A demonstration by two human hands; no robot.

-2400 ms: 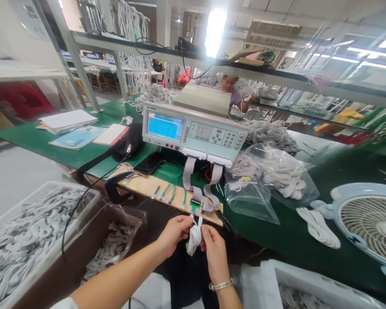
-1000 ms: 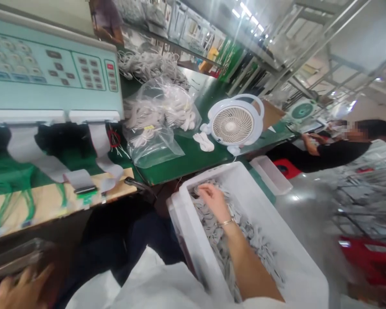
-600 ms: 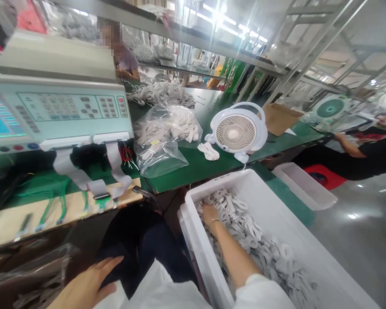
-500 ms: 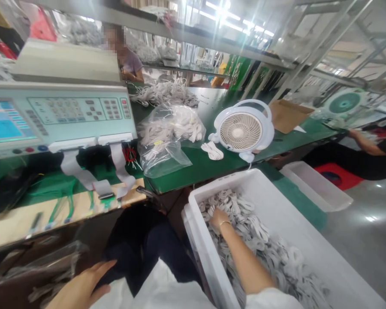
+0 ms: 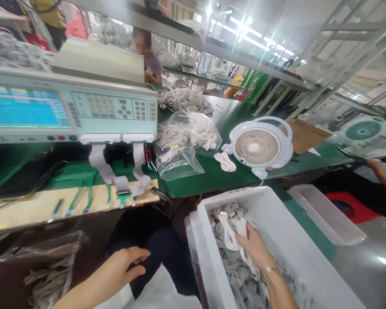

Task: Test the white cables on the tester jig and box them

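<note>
My right hand (image 5: 255,246) is inside the white plastic bin (image 5: 297,229), its fingers closed round a coiled white cable (image 5: 228,236). At least one more white coil hangs beside it, and I cannot tell whether that one is gripped too. Beneath lie many grey-white coiled cables (image 5: 236,281) heaped in the bin. Over my lap, my left hand (image 5: 127,264) hangs empty, thumb and fingers apart.
A tester with a screen (image 5: 25,107) stands left on the green bench (image 5: 186,182), its ribbon cables reaching a wooden strip (image 5: 28,208). A bag of cables (image 5: 189,137), a single coil (image 5: 225,162) and a fan (image 5: 260,146) sit rightward. Another person's arm (image 5: 382,174) shows far right.
My right hand has lifted out of the heap, now with white coiled cable in it. My left hand has moved up and right. The view has turned a little left.
</note>
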